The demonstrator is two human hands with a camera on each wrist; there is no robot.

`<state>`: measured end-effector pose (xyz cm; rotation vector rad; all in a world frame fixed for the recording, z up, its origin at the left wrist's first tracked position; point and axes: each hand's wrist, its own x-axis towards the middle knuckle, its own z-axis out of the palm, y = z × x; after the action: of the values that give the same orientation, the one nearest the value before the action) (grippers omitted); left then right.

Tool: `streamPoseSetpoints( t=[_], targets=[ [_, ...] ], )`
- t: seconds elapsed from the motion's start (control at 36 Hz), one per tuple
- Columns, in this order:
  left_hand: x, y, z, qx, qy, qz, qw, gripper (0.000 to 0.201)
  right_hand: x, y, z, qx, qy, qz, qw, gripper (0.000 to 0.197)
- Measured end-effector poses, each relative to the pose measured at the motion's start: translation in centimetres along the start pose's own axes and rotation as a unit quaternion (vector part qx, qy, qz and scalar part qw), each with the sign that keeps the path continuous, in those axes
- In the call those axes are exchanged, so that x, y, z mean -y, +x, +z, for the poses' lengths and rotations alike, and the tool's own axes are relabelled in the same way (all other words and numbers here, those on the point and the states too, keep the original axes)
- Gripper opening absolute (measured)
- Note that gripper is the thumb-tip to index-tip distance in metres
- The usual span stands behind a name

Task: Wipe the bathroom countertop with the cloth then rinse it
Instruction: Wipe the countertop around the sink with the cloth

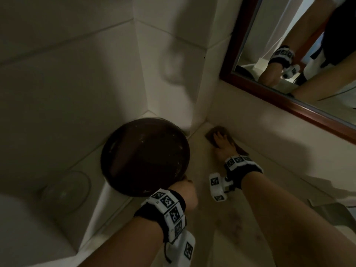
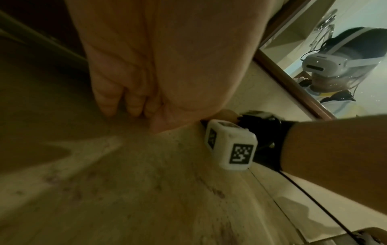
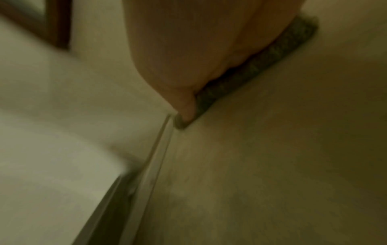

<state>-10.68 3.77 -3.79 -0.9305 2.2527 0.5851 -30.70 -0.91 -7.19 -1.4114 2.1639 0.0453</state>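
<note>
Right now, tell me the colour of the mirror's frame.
The mirror frame is dark reddish-brown wood, seen best in the head view, above the right hand pressing the cloth.

The right arm is reaching forward, its right hand (image 1: 223,144) lying palm down with the fingers (image 1: 217,136) stretched flat and pressing. The left arm is bending in closer to the body, and the left hand (image 1: 185,191) is gripping with its fingers (image 2: 108,102) curled under. Both wrists are wearing black bands with white marker blocks.

Cloth (image 1: 221,136) brown; bowl (image 1: 144,158) dark brown; countertop (image 1: 221,228) beige, speckled; mirror frame (image 1: 289,105) reddish-brown.
</note>
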Motion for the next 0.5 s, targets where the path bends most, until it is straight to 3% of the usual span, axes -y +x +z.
streamPoseSetpoints(
  t=[0.17,0.36,0.5],
  targets=[
    [0.5,-0.4,-0.2,-0.009,-0.04,-0.001,0.999,0.029,3.0,-0.1,0.8,0.038,-0.039,-0.13,0.99,0.061],
    [0.2,-1.2,-0.9,0.0,-0.013,0.006,1.0,0.034,2.7,-3.5,2.1,0.085,-0.042,-0.215,0.972,0.05],
    [0.0,-1.8,-0.9,0.025,0.017,-0.003,1.0,0.035,1.3,-5.5,4.0,0.119,-0.086,-0.248,0.958,0.064]
  ],
)
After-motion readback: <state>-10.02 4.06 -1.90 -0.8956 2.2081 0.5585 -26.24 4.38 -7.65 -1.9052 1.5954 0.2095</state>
